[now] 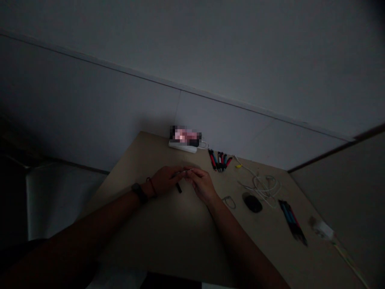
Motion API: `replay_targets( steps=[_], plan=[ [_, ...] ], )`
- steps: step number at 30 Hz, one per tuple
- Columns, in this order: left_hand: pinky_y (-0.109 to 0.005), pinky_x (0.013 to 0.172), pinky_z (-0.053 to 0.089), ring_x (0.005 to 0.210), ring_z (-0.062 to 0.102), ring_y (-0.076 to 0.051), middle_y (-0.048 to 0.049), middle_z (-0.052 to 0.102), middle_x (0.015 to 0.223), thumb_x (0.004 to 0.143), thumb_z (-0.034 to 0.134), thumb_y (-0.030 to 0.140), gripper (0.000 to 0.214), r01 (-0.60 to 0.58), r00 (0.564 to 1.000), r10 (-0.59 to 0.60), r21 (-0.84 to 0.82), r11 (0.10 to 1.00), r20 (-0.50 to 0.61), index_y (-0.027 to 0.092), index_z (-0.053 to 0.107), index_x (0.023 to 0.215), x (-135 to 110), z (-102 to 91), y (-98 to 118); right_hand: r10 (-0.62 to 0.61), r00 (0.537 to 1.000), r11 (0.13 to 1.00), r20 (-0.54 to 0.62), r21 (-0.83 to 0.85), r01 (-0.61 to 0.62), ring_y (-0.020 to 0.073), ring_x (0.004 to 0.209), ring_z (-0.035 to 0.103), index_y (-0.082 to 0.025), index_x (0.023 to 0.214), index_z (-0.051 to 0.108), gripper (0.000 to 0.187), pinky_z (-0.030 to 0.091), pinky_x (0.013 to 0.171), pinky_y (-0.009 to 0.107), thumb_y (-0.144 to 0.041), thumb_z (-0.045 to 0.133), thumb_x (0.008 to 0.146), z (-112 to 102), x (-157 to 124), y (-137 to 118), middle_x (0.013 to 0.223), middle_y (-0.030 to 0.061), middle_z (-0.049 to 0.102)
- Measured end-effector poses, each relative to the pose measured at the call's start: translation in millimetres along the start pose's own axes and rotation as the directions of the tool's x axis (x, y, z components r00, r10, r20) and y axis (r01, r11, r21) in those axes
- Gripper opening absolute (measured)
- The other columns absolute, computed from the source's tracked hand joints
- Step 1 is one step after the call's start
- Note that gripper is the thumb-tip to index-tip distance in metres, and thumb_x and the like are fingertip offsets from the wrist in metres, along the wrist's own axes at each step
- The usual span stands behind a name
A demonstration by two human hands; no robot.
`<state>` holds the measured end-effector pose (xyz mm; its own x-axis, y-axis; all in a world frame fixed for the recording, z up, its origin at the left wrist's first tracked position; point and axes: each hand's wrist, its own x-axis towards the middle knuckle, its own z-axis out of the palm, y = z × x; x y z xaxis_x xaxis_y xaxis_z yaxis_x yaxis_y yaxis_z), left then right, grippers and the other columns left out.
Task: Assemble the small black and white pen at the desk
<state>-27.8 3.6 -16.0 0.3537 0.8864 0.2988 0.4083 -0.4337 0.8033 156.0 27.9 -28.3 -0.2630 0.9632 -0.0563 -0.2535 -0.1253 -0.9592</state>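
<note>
In the dim head view my left hand (165,179) and my right hand (202,182) meet above the table, fingertips together. Both are closed in a pinch around something small and thin with a faint glint. Its kind cannot be made out in the poor light. Just below my left fingers shows a short black stick-like piece (178,188); whether it lies on the table or is held is unclear. To the right of my right hand, several pens (221,161) in black, red and blue lie side by side near the wall.
A lit, blurred-out phone screen (185,136) leans at the table's (156,224) back edge on a white block (183,147). On the right lie a white cable (264,186), a black mouse (252,203), more pens (292,220) and a white power socket (325,230).
</note>
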Motion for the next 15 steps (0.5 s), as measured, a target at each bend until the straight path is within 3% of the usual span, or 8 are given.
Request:
replay_targets(
  steps=[6,15],
  plan=[
    [-0.032,0.091,0.051,0.103,0.070,-0.021,-0.0056,0.076,0.116,0.103,0.044,0.042,0.039,-0.053,0.998,0.051,-0.074,0.996,-0.026,0.023,0.068,0.128,-0.1,1.3,-1.7,-0.040,0.998,0.999,0.045,-0.028,0.041,0.0209,0.089,0.069,-0.024,0.085,0.083,0.027,0.055,0.074,0.032,-0.041,0.090,0.066,-1.3,-0.7,0.2,0.105,0.0064,0.077],
    [-0.029,0.085,0.051,0.089,0.069,-0.019,-0.0046,0.076,0.092,0.101,0.048,0.038,0.035,-0.039,0.998,0.032,-0.111,0.993,-0.060,0.019,0.071,0.119,-0.7,-2.1,7.6,-0.042,0.996,0.995,0.073,-0.093,0.049,0.0198,0.086,0.068,-0.025,0.090,0.083,0.031,0.055,0.069,0.029,-0.045,0.087,0.068,0.0,-1.0,-2.5,0.107,0.0052,0.077]
  ],
)
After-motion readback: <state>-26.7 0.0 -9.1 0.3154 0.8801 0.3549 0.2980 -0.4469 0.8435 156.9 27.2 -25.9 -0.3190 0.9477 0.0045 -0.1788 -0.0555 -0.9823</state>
